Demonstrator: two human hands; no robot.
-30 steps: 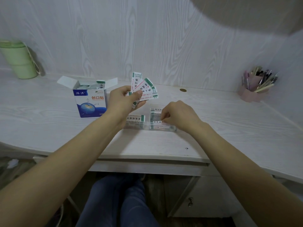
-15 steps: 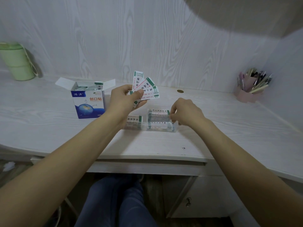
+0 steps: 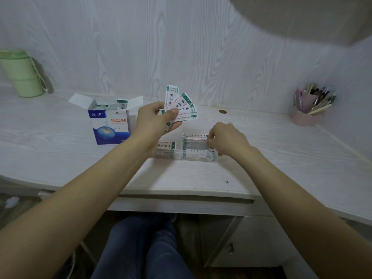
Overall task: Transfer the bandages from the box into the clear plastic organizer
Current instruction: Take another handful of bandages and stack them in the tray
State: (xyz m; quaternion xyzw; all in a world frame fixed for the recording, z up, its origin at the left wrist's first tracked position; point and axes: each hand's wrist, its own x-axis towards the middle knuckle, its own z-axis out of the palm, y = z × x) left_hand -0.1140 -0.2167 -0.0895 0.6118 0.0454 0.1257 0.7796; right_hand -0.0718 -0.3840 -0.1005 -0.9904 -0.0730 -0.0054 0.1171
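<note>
- Fan of bandages pinched in the left hand, thumb on top, held up above the bench just left of and behind the organizer.
- Clear plastic organizer flat on the bench right under and between both hands, already loaded with a few wrapped strips: a short stack in the left compartment, more in the right one.
- Right hand down at the organizer's right end, fingers curled over the edge of the strips there; looks like a pinch on one but can't tell for sure from this angle.
- Hands apart, left higher, right lower and touching the organizer side.
- Bandages themselves: white paper wrappers, green end bands, red and dark print, spread out like playing cards.
- Box standing upright to the left of the left hand, flaps open, blue and white with a globe picture, more wrappers poking out the top.
- Bench pale whitewashed wood grain, same finish on the wall behind.
- Green cup far back left, pink pen holder stuffed with pens far right, small round brass-looking disc set into the bench behind the hands.
- Jeans-clad legs visible below the bench edge, plus a cabinet door with a little handle.
</note>
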